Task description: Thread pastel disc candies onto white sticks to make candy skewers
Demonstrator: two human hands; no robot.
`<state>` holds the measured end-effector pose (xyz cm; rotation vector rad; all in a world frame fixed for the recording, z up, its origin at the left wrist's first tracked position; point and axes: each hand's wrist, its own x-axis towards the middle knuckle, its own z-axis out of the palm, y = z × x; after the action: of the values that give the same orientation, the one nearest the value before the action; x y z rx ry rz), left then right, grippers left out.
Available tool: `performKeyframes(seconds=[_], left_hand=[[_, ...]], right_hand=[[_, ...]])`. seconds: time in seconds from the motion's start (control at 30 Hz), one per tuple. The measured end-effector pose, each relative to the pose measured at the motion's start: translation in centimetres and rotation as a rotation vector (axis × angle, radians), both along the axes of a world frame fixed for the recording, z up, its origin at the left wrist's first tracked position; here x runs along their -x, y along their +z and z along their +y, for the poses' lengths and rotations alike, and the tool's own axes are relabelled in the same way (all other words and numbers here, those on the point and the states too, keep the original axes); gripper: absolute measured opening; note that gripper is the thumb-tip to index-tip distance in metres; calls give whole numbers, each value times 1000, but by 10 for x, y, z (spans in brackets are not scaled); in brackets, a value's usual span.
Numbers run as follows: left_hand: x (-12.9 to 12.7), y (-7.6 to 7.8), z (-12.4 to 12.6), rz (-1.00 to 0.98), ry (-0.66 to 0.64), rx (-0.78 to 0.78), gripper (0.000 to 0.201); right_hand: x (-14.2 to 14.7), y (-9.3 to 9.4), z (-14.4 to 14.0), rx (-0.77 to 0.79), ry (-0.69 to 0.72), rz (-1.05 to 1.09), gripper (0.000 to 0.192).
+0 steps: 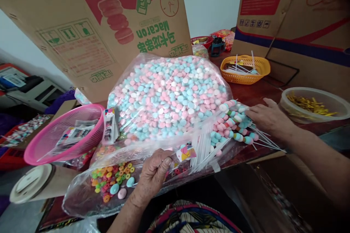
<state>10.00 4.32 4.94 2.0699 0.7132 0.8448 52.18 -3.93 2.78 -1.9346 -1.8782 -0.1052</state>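
While a heap of finished candy skewers (235,125) lay on the worktop (254,93) under the flat, open right hand (269,118), the left hand (153,174) pinched a small sticker (185,153); bare white sticks (201,149) and the huge candy bag (169,94) suggested plenty left.

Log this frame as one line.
left hand: pinching sticker | right hand: on candy skewers | candy bag between

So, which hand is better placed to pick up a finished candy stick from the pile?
Probably the right hand: its fingers already rest on the pile of candy sticks. The left hand is closed on something small near the plastic bag, away from the pile.
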Motion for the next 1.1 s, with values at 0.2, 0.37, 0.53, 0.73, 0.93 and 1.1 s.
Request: performKeyframes(seconds=[0.2, 0.37, 0.53, 0.73, 0.93, 1.1], left_hand=[[2, 4, 2, 9, -42, 20, 27], [-1, 4, 0, -29, -47, 36, 22], [6, 4, -4, -8, -6, 137, 25], [10, 11, -4, 106, -93, 198, 35], [7, 10, -5, 83, -105, 405, 38], [8, 4, -4, 0, -35, 612, 41]], right_hand=[[46, 22, -39, -313, 169, -105, 22], [107, 45, -48, -396, 250, -221, 39], [116, 43, -51, -372, 292, -274, 42], [114, 45, -53, -350, 317, -314, 41], [117, 46, -51, -386, 269, -352, 45], [118, 43, -54, -361, 316, -347, 50]])
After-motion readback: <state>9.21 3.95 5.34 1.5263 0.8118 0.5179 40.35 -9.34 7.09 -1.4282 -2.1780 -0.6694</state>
